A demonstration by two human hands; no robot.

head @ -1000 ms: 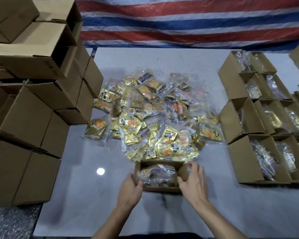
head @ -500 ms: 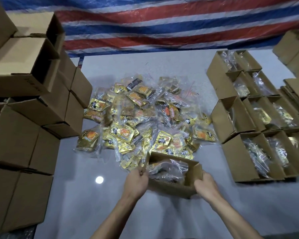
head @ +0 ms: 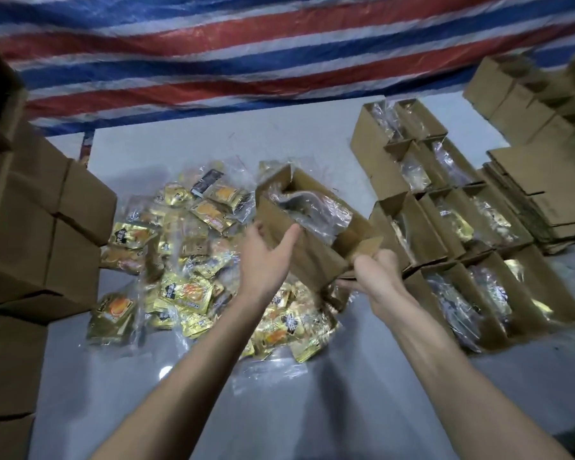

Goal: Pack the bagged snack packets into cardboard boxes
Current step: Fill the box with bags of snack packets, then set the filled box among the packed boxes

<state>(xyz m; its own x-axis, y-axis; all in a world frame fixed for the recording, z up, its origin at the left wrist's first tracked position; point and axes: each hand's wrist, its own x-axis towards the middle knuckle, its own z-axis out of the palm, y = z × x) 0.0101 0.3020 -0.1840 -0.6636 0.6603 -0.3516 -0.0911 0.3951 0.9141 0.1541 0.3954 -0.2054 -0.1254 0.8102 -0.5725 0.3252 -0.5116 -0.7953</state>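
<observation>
Packets lie heaped on the bench. Above the heap's right edge a cardboard box hangs tilted, a clear bag inside. The left hand grips its side, thumb pressed along the wall; the right hand pinches its lower end flap. Filled boxes stand right of the heap.

Both bare forearms reach forward and converge, the left hand clasping one end of a cardboard box with thumb laid along its side, the right hand curled round its near corner.
</observation>
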